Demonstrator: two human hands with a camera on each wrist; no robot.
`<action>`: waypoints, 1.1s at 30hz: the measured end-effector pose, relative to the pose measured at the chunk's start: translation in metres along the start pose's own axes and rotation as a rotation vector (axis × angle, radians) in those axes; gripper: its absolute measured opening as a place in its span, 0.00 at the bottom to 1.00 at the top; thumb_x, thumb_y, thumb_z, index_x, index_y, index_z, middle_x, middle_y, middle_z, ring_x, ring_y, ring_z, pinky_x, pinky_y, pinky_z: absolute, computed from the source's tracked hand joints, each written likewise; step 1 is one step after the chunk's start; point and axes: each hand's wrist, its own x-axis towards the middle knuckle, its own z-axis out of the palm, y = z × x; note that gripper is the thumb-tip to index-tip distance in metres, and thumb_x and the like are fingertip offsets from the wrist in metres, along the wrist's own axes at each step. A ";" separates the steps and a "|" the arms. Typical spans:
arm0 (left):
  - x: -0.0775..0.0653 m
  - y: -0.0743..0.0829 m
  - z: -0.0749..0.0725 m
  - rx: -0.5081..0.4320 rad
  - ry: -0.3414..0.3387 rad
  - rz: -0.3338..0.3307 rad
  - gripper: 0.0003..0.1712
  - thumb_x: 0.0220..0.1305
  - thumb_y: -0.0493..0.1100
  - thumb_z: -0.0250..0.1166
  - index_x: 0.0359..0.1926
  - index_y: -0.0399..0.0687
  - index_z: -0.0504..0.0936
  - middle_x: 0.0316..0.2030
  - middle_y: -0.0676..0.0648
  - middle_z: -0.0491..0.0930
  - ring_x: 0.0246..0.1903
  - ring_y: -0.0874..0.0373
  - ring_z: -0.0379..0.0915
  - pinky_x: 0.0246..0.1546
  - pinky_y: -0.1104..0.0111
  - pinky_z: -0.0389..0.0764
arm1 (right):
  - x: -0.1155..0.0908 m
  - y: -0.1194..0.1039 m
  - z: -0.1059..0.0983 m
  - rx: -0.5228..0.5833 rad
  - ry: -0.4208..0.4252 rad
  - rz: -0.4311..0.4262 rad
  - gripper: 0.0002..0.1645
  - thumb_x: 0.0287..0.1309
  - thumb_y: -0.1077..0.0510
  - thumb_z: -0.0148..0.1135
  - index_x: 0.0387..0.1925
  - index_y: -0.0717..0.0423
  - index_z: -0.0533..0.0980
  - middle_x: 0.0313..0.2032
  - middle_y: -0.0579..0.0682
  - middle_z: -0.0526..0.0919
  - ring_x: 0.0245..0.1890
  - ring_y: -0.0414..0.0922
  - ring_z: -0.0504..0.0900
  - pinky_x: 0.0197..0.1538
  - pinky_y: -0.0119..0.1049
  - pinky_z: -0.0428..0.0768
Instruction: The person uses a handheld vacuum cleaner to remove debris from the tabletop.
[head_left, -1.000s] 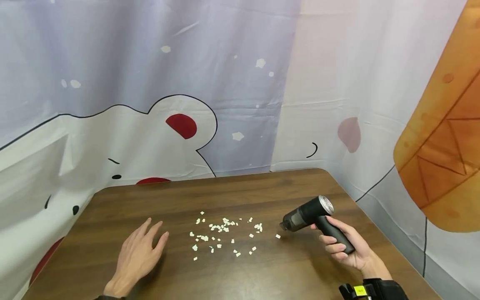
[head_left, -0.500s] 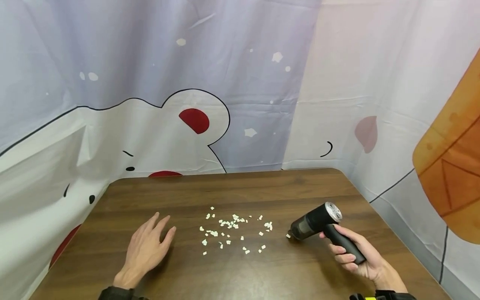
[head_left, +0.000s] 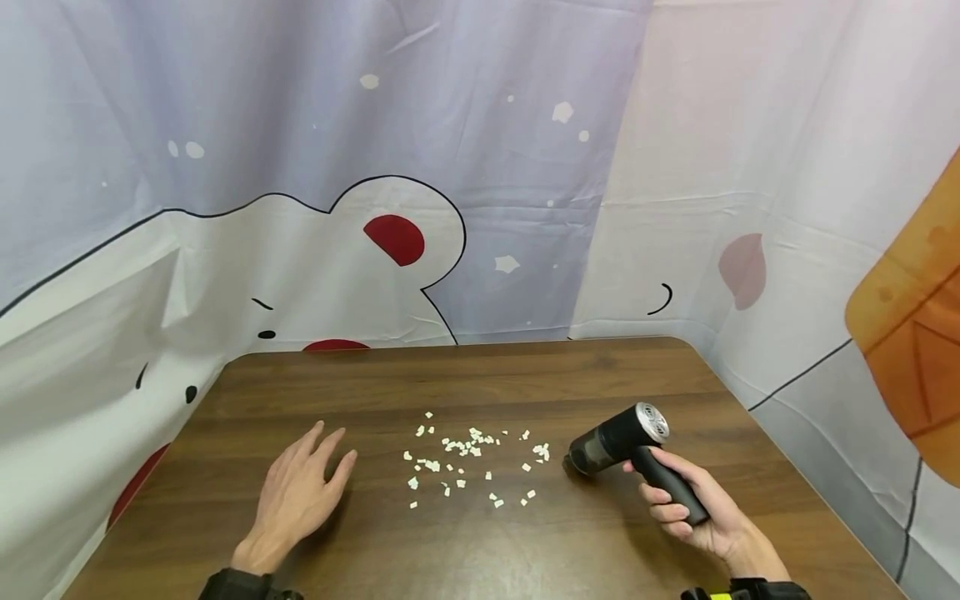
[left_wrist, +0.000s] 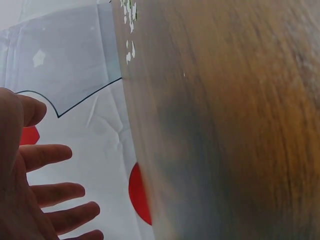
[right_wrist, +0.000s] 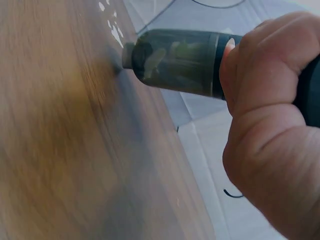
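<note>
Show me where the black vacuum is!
In the head view, the black vacuum is in the right hand, over the right part of the wooden table, just right of the scattered white bits.

Around the paper scraps (head_left: 476,452), bare table (head_left: 510,383) leaves room to pass at 12 o'clock, as far as the curtain (head_left: 517,183), and at 6. The left hand (head_left: 300,492) blocks 8 o'clock; the vacuum (head_left: 617,437) blocks 3, the right hand (head_left: 714,518) 4.

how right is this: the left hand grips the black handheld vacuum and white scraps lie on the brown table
Wrong hand: the head view shows the right hand gripping the black handheld vacuum. White scraps do lie on the brown table.
</note>
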 end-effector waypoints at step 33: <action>-0.003 -0.003 0.001 0.004 0.022 0.000 0.30 0.71 0.57 0.51 0.62 0.40 0.73 0.64 0.28 0.62 0.59 0.29 0.60 0.55 0.36 0.60 | 0.038 0.009 -0.002 -0.004 0.038 0.008 0.32 0.73 0.45 0.16 0.56 0.57 0.64 0.27 0.42 0.70 0.20 0.33 0.58 0.23 0.23 0.70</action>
